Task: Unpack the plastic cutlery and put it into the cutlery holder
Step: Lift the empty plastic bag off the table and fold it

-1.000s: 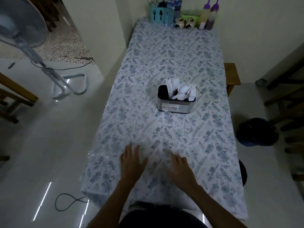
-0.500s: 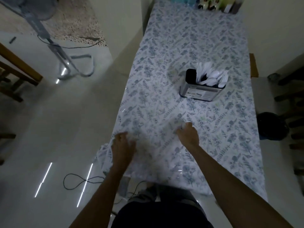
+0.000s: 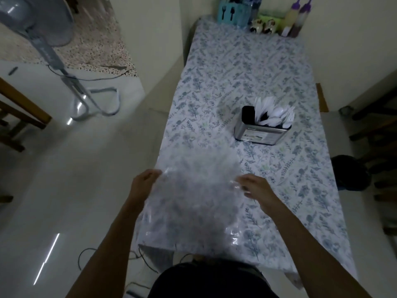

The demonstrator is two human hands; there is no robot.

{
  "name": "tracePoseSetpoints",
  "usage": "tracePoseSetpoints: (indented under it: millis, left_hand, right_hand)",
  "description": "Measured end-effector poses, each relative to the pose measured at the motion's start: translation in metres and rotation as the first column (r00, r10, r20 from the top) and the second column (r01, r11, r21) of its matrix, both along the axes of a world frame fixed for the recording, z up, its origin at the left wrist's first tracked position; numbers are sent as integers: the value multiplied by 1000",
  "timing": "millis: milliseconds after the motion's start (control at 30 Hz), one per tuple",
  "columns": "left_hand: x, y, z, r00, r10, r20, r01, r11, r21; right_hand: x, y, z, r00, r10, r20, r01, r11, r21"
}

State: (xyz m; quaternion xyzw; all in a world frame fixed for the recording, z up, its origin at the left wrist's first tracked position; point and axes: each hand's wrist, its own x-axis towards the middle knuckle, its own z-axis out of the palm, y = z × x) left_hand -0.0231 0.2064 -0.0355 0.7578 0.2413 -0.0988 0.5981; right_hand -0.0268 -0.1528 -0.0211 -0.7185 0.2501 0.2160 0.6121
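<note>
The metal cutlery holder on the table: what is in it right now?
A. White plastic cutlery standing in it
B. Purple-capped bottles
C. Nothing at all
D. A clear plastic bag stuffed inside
A. White plastic cutlery stands in the metal cutlery holder, while the left hand and right hand hold an empty-looking clear plastic bag nearer the person.

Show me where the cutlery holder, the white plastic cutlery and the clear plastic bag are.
cutlery holder [image 3: 261, 136]: head view, front metal wall.
white plastic cutlery [image 3: 274, 115]: head view, spoon bowls.
clear plastic bag [image 3: 193, 190]: head view, middle of sheet.
</note>
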Motion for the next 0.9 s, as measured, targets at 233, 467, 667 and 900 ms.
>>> tracePoseSetpoints:
  millis: [233, 467, 667, 900]
  left_hand:
    - [29, 0, 147, 868, -38, 495, 121, 983, -136]
    - [66, -24, 225, 713, -266, 649, 428, 898, -103]
    - [67, -39, 127, 924, -370, 99, 380, 914, -138]
    - [23, -72, 60, 874, -467, -136, 424, 868, -258]
  right_hand:
    - [-7, -23, 159, 817, -20, 576, -71, 988, 136]
    - [7, -33, 215, 740, 15, 673, -205, 957, 204]
    - [-7, -39, 112, 983, -13, 182, -25, 979, 200]
    - [-76, -64, 66, 1000, -27, -14, 28, 995, 100]
